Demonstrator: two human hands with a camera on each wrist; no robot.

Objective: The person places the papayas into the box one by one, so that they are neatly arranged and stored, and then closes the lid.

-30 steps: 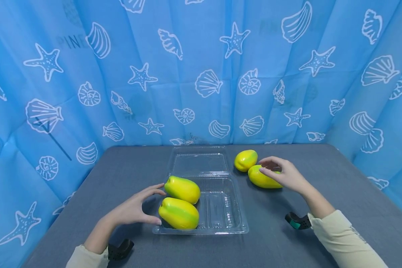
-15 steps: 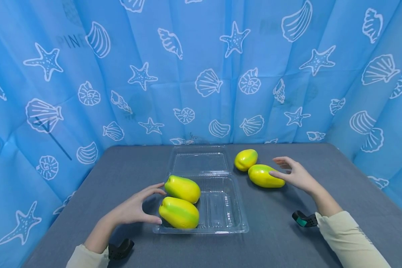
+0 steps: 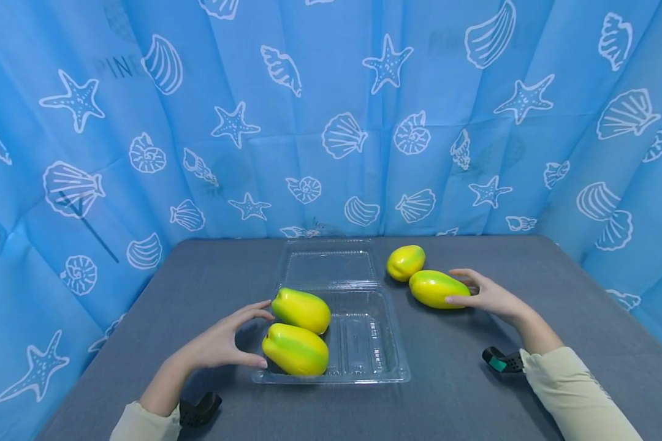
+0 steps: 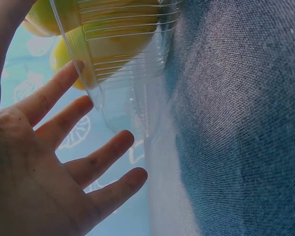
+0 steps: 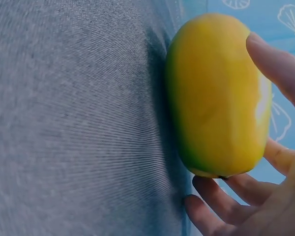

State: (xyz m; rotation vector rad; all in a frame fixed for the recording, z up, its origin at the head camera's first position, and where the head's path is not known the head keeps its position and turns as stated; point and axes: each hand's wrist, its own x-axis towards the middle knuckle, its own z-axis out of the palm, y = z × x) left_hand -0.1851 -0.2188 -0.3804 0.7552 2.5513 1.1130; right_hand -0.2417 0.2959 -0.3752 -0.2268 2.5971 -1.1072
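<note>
At right of the frame, curving the half-closed right hand (image 3: 490, 297) around one end of a yellow fruit (image 3: 433, 289); at lower left, spreading the empty left hand (image 3: 216, 345) beside a clear box (image 3: 358, 337).

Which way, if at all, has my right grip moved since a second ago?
Yes, rightward: the right grip sits farther from the clear container in the head view.

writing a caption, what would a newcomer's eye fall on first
Likely the blue fabric curtain with white seashell prints, across the background. Then two glossy yellow-green oval fruits in the left half of an open clear plastic box, and two more on the grey tablecloth to its right.
</note>
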